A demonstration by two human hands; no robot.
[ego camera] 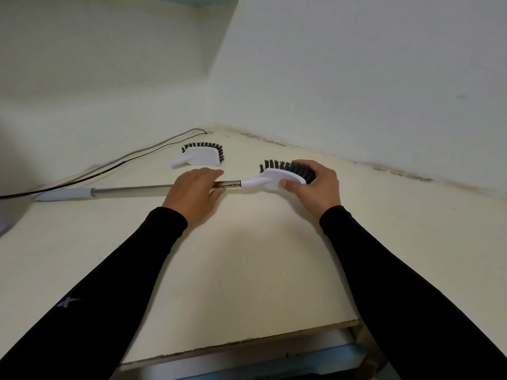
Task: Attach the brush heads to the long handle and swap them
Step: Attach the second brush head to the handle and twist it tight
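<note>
Brush head (285, 175) clasped by right hand (315, 187) | left hand (196, 194) grips handle (131, 190) | cream table (247, 256)

1. The long handle (131, 191) lies across the table (247, 270); the whole stretch on its near side, down to the table's front edge, is bare.
2. Beyond the handle, a spare brush head (201, 156) lies near the wall corner.
3. A black cable (109, 167) runs beyond the handle's grip end, towards the corner.
4. Walls close off the far side.
</note>
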